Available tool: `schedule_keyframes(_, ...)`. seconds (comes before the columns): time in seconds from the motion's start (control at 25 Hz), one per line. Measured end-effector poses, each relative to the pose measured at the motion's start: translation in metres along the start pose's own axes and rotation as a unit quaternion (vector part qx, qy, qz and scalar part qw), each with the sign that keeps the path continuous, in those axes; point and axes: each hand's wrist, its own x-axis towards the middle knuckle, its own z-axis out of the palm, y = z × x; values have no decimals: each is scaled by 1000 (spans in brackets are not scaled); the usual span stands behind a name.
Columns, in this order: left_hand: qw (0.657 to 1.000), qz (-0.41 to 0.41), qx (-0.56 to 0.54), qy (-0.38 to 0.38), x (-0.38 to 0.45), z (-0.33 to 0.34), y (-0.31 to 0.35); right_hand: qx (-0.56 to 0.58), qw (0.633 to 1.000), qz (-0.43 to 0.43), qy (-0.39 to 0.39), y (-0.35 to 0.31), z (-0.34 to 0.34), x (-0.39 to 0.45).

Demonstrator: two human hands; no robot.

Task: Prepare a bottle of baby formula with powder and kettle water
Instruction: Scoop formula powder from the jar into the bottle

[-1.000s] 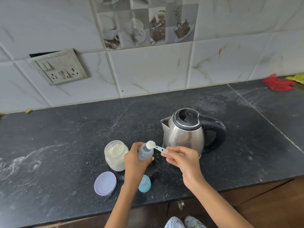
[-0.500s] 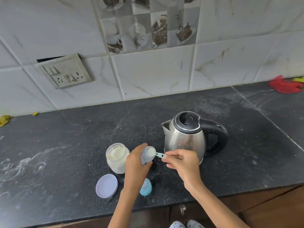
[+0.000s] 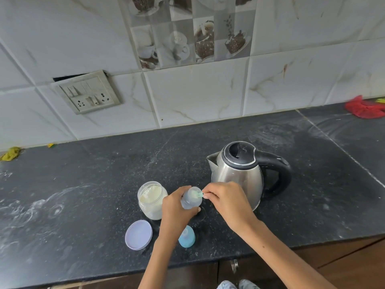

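My left hand [image 3: 177, 207] grips a small clear baby bottle [image 3: 191, 198] standing on the black counter [image 3: 93, 184]. My right hand [image 3: 226, 200] pinches the handle of a small teal scoop [image 3: 198, 194], whose bowl is tipped down into the bottle's open mouth. An open glass jar of white powder [image 3: 152, 200] stands just left of the bottle. Its lilac lid [image 3: 139, 234] lies flat in front of it. The bottle's blue cap [image 3: 186, 236] stands near the counter's front edge, under my left wrist. A steel kettle [image 3: 239, 176] with a black lid and handle stands right behind my right hand.
A tiled wall with a switch and socket plate [image 3: 87, 94] rises behind the counter. A red cloth [image 3: 363, 107] lies at the far right, a yellow scrap [image 3: 10, 153] at the far left. White powder smears mark the counter's left side. Brown cabinet fronts [image 3: 343, 259] sit below the front edge.
The scoop, heaped with white powder above the bottle a second ago, has turned over into the bottle's mouth. My left hand has kept its grip on the bottle.
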Motion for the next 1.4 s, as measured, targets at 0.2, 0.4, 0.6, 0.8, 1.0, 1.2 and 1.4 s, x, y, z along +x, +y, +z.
schedule_keyframes(0.2, 999, -9, -28, -17, 0, -3, 1, -76, 989, -121, -35, 9, -6, 5)
schedule_keyframes(0.4, 999, 0, -43, -28, 3, -8, -1, -51, 981, -184, -33, 10, -15, 5)
schedule_keyframes(0.6, 996, 3, -32, -86, 11, -18, -5, -56, 981, -178, -54, 16, -15, 10)
schedule_keyframes(0.8, 996, 15, -20, -81, 10, -18, -6, -36, 986, -88, -136, 7, -22, 19)
schedule_keyframes(1.0, 999, 26, -26, -38, 4, -11, -1, -56, 991, -112, -54, 4, -20, 22)
schedule_keyframes(1.2, 999, 32, -25, -21, 3, -12, 0, -59, 988, -134, -40, 10, -13, 16)
schedule_keyframes(1.4, 999, 34, -19, -11, 1, -14, 4, -56, 987, -140, -46, 12, -10, 15)
